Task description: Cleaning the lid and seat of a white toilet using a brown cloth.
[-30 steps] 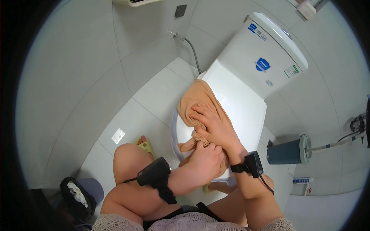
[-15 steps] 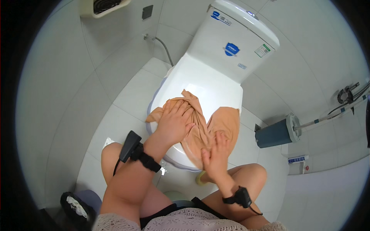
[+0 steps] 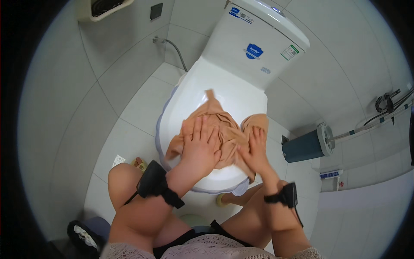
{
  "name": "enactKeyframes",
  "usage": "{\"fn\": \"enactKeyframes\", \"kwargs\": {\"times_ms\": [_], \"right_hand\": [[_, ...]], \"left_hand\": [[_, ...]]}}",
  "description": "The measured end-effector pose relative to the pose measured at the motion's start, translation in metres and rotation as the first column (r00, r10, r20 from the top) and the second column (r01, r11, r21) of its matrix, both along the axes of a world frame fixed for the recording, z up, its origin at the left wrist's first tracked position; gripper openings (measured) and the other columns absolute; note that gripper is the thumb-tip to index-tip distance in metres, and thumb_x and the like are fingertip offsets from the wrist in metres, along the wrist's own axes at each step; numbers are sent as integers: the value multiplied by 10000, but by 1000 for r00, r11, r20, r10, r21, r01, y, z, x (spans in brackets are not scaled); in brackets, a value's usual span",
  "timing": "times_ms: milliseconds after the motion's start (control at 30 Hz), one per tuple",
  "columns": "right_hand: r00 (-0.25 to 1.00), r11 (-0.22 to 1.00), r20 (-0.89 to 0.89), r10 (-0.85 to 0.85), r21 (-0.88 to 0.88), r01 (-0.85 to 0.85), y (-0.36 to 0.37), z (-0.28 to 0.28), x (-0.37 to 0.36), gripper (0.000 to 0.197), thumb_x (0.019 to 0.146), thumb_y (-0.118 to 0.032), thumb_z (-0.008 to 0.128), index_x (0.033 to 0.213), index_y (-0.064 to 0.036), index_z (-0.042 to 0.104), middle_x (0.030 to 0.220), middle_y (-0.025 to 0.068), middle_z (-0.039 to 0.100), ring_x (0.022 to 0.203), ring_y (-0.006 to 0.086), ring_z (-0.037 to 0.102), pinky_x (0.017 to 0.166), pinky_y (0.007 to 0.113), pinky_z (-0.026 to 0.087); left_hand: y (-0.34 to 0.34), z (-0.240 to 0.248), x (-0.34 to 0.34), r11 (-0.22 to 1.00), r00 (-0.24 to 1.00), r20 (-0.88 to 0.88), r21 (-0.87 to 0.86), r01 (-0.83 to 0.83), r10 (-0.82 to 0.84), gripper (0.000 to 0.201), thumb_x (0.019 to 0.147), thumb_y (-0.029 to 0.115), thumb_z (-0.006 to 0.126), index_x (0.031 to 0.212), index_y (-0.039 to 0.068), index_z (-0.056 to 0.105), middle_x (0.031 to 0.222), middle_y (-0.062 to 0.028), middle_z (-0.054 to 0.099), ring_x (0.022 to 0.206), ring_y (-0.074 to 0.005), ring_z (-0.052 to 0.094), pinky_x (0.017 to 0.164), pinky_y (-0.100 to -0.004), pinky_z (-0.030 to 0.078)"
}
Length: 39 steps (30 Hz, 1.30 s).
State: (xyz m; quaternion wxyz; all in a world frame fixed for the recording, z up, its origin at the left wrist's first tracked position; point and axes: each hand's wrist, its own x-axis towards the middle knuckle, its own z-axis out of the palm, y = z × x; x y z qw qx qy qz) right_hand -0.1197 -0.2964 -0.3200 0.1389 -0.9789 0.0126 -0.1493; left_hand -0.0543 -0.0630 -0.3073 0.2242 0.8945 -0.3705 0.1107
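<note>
Head view: tan cloth (image 3: 227,137) lies bunched over the front of the toilet (image 3: 235,84). At the toilet's left, the left hand (image 3: 200,146) rests on the cloth, grip spread flat; at its right, the right hand (image 3: 257,152), also spread, touches the cloth.

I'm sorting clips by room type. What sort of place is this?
Almost certainly a bathroom: there is a white toilet with its tank, a grey hose running from a wall fitting down beside it, and a pale tiled floor.
</note>
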Motion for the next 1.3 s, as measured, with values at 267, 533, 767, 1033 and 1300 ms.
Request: {"fn": "enactKeyframes", "kwargs": {"times_ms": [267, 533, 767, 1033, 1300], "right_hand": [[962, 974, -228, -148, -201, 102, 28, 41, 157, 786, 913, -518, 536, 1491, -41, 300, 1555, 233, 230, 1439, 426, 180, 1177, 480, 137], [870, 874, -180, 459, -83, -479, 140, 43, 195, 551, 953, -427, 500, 1376, -75, 502, 1492, 143, 400, 1418, 339, 289, 1170, 460, 195], [842, 812, -15, 540, 272, -516, 148, 30, 137, 466, 991, -331, 456, 1275, 22, 565, 1416, 189, 482, 1375, 342, 365, 1156, 464, 235], [924, 922, -30, 382, 81, -379, 132, 39, -3, 433, 955, -293, 541, 1253, 20, 568, 1442, 218, 439, 1362, 391, 366, 1132, 492, 255], [993, 992, 2, 118, 42, -118, 83, 7, -73, 381, 927, -277, 558, 1217, -33, 598, 1502, 205, 358, 1416, 412, 260, 1137, 585, 132]], "left_hand": [[15, 14, -27, 960, 988, -63, 252, -120, 140, 671, 948, 419, 473, 1471, 17, 354, 1532, -316, 203, 1445, -452, 142, 1086, -722, 19], [35, 25, -4, 945, 959, -130, 245, -216, 253, 627, 938, 372, 492, 1407, -33, 402, 1500, -308, 280, 1423, -438, 215, 1088, -680, 162], [62, 23, 7, 939, 967, -140, 301, -164, 214, 579, 899, 287, 526, 1338, -80, 441, 1438, -353, 342, 1381, -472, 284, 1107, -592, 232], [72, 88, 34, 930, 821, -564, 343, 128, 95, 334, 840, 149, 591, 1128, -20, 586, 1162, -250, 551, 1127, -403, 523, 902, -434, 465], [-4, 2, 0, 957, 958, 74, -69, 281, -276, 402, 855, 169, 548, 1212, -13, 572, 1314, -232, 505, 1302, -359, 430, 1095, -465, 332]]}}
